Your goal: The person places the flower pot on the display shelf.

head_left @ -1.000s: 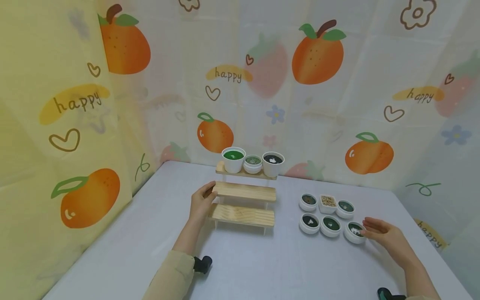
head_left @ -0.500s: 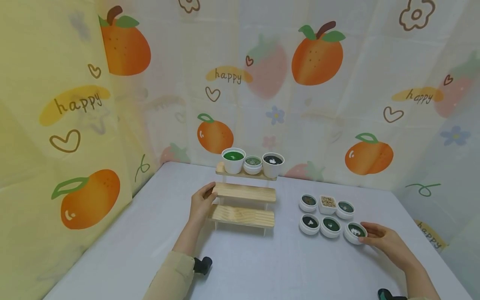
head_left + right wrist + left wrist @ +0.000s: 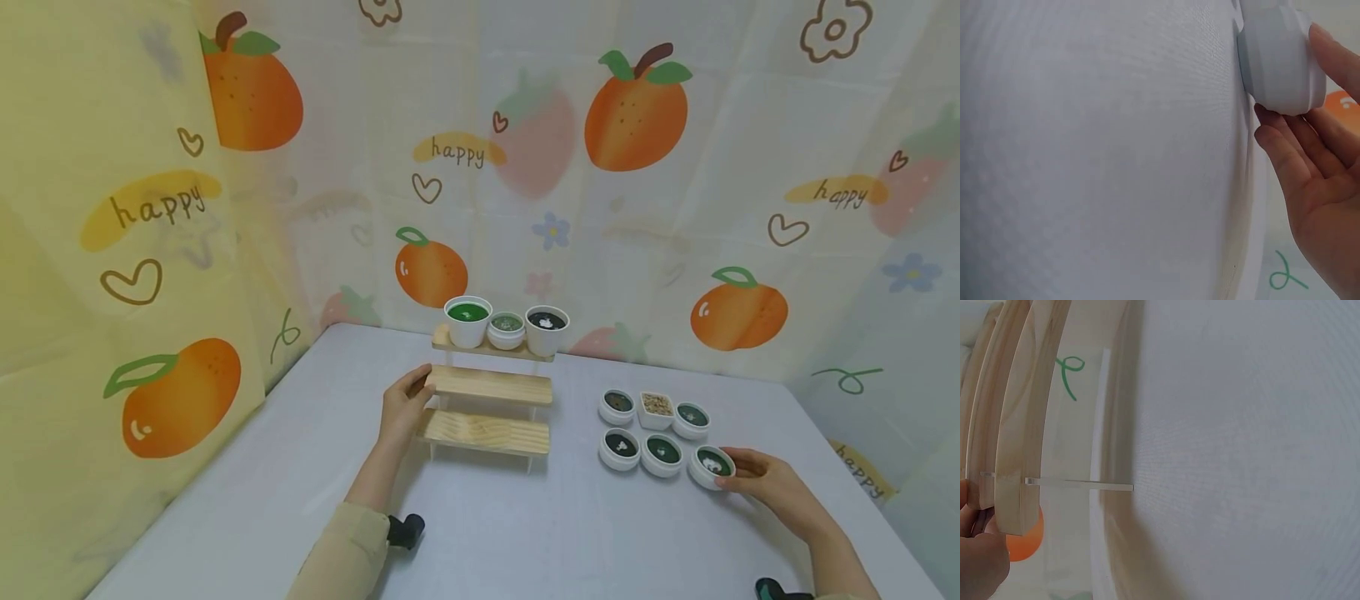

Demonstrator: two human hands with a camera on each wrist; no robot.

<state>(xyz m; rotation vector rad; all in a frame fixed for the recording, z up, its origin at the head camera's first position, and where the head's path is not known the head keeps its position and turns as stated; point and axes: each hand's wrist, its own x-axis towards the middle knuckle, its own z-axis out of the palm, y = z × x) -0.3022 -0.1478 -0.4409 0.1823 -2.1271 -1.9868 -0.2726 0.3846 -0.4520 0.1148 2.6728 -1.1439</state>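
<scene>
My left hand (image 3: pixel 405 406) grips the left end of a three-tier wooden display stand (image 3: pixel 491 384) at its middle board. In the left wrist view, the thumb and fingers lie around the ends of the stacked boards (image 3: pixel 1019 437), above a clear leg. On the right, my right hand (image 3: pixel 767 483) holds a small white bowl (image 3: pixel 711 468) with a dark green and white top, standing at the front right corner of a group. Seen from the right wrist, the thumb lies at the bowl's (image 3: pixel 1282 62) rim and the fingers curve along its side, the bowl's base at the tablecloth.
Two white cups, one bright green inside (image 3: pixel 468 321) and one dark (image 3: pixel 547 327), flank a low bowl (image 3: pixel 506 330) on the top tier. Several more white bowls stand close by the held one, including a square one with tan bits (image 3: pixel 657 409). A printed curtain backs the table.
My right hand has moved slightly left and closed its thumb and fingers on the front right bowl. The left hand has stayed on the stand.
</scene>
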